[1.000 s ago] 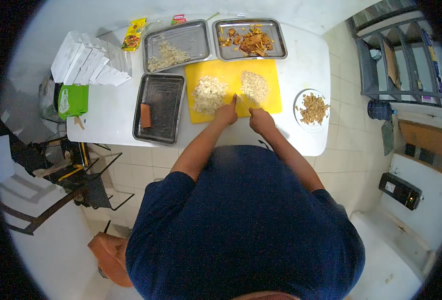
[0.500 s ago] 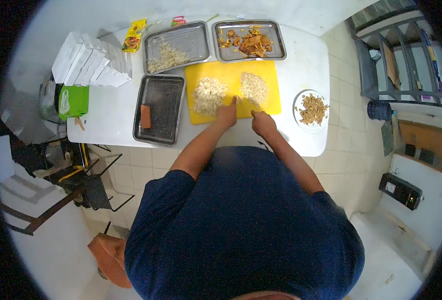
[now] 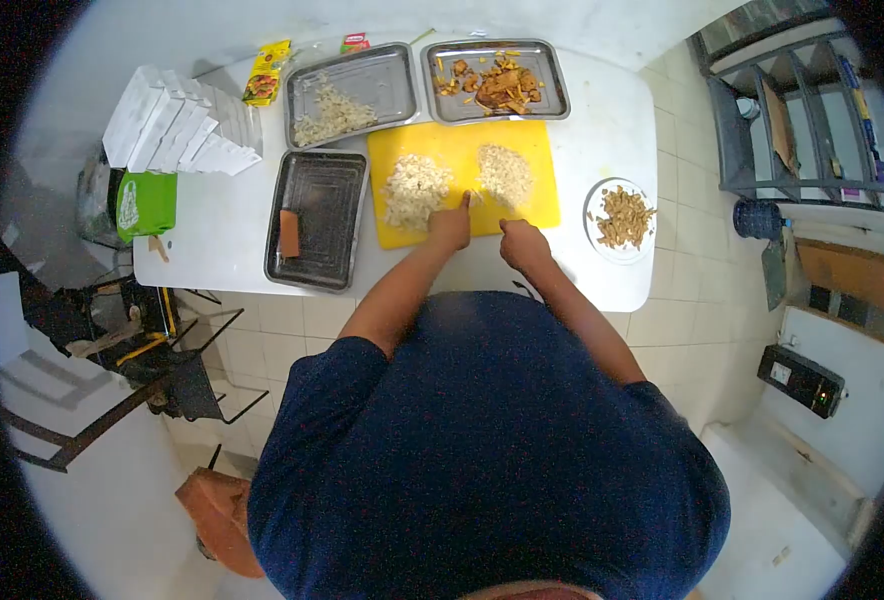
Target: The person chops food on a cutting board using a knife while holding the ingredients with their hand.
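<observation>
Between my left hand (image 3: 449,228) and curled right hand (image 3: 524,246), the blade seen a second ago is now hard to discern; I cannot tell what either grips. Left pile (image 3: 415,190) and right pile (image 3: 505,176) sit seemingly unchanged on the board (image 3: 462,142), suggesting slow progress. Bare yellow divides them; the black tray (image 3: 322,190) crowds the left edge.

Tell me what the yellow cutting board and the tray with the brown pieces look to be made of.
Cutting board: probably plastic, with a fairly matt finish, judging by its even, opaque yellow. Tray: likely metal, somewhat shiny, going by its grey tone and bright rim.
</observation>
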The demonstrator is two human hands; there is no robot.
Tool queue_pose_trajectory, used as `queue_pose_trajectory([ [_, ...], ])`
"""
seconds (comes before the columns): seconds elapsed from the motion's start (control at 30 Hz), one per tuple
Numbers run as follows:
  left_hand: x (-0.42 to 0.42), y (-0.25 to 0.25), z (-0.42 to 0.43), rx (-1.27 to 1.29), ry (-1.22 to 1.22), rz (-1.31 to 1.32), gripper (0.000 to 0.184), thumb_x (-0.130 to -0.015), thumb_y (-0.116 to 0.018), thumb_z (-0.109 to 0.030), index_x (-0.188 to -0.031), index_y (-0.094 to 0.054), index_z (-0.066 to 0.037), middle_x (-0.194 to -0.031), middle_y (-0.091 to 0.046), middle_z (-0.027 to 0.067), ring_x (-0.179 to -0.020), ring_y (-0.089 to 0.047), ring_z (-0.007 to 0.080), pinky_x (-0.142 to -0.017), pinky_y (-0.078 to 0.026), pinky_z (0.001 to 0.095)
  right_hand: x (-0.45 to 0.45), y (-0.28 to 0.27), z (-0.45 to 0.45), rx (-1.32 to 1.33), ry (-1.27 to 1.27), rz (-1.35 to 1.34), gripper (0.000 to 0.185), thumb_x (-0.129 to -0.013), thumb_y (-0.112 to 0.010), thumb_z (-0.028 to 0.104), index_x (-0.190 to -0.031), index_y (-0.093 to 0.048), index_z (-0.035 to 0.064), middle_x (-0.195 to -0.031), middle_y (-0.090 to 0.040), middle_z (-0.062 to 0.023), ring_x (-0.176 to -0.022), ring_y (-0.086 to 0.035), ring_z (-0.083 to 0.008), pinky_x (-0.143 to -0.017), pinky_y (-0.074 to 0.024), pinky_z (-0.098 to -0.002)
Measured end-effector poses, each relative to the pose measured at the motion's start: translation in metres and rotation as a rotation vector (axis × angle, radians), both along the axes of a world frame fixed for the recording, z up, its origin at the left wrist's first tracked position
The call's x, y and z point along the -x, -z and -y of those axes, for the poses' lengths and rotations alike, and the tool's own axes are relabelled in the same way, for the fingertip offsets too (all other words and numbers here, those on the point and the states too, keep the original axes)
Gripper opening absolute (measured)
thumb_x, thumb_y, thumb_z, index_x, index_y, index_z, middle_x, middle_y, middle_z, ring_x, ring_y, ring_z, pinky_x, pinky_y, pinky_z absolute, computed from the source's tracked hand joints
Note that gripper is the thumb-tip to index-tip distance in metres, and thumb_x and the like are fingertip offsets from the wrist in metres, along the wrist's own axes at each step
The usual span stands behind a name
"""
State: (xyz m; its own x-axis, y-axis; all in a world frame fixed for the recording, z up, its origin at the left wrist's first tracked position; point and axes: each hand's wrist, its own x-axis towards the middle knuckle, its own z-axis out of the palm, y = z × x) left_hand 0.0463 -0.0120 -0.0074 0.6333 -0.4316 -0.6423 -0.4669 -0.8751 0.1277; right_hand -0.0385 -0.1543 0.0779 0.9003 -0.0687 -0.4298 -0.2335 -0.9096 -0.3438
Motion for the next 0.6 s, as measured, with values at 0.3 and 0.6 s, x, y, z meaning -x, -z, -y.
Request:
queue_pose_trajectory([
  [0.3, 0.006, -0.002, -0.002, 0.012, -0.05, -0.082, 0.105, -0.08, -0.065, -0.014, -0.153, 0.01, -0.012, -0.103, -0.07, 0.0157, -0.091, -0.069, 0.0273, -0.08, -0.054, 0.0425, 0.019, 0.006, 0.001, -0.054, 0.009, -0.025, 0.027, -0.083, -0.047, 0.008, -0.105, -0.061, -0.0004, -0.089, -0.065, -0.0256, -0.087, -0.065, -0.0414, -0.079, -0.0519, -0.0501],
  [0.6, 0.009, 0.005, 0.004, 0.2, -0.183, -0.292, 0.112, -0.078, -0.06, -0.015, -0.136, 0.033, 0.008, -0.096, -0.066, 0.0315, -0.086, -0.066, 0.0421, -0.086, -0.051, 0.0456, 0.028, 0.015, -0.002, -0.048, -0.017, 0.034, 0.018, -0.084, -0.049, 0.007, -0.098, -0.057, -0.0008, -0.089, -0.065, -0.0246, -0.084, -0.065, -0.0409, -0.075, -0.0521, -0.0509],
])
